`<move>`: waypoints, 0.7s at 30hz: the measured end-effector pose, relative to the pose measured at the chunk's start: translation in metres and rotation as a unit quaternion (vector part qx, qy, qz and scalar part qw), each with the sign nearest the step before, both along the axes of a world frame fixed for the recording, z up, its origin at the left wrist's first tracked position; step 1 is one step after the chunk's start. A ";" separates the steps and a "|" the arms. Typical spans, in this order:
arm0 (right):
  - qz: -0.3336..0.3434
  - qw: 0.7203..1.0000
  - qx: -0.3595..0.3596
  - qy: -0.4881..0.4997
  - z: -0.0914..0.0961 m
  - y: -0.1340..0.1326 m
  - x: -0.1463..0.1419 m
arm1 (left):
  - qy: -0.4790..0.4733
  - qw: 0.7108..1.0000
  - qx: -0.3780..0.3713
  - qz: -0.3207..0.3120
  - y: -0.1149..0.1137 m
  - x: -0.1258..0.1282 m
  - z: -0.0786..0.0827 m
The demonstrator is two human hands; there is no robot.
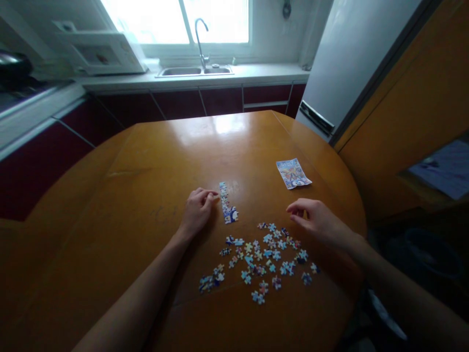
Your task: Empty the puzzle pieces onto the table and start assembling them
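Note:
A partly joined jigsaw strip (pixel 224 199) lies on the wooden table, narrow along its length and wider at the near end, where blue and white show. My left hand (pixel 199 208) rests just left of it, fingers loosely bent and fingertips close to its edge; whether they touch it I cannot tell. Many loose puzzle pieces (pixel 268 253) are scattered nearer to me. Beyond their right side hovers my right hand (pixel 309 215), its thumb and fingers curved with a small gap and nothing visible between them. A printed picture sheet (pixel 293 173) lies past my right hand, creased at one edge.
The table (pixel 120 195) has a rounded outline. Behind it are a counter with a sink (pixel 183 72) and faucet (pixel 200 44), and a white microwave-like box (pixel 104 54). A refrigerator (pixel 351 58) stands at the right.

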State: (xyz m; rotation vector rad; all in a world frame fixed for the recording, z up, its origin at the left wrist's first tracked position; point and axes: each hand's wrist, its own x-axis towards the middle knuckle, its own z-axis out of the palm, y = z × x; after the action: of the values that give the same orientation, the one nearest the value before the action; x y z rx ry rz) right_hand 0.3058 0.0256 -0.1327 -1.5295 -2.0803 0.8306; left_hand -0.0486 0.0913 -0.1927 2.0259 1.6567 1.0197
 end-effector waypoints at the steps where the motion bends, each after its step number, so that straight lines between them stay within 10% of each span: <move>1: -0.007 1.000 -0.003 -0.011 -0.003 -0.007 0.001 | -0.001 1.000 0.000 0.001 0.000 0.000 0.000; 21: 0.006 0.999 0.006 -0.033 -0.021 -0.058 -0.012 | -0.006 1.000 -0.002 0.014 -0.005 0.004 0.000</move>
State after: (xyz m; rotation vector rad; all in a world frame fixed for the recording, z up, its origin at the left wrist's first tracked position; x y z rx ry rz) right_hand 0.2941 -0.0327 -0.1538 -1.5581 -2.1394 0.7798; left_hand -0.0442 0.0860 -0.1925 1.9952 1.6843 1.0358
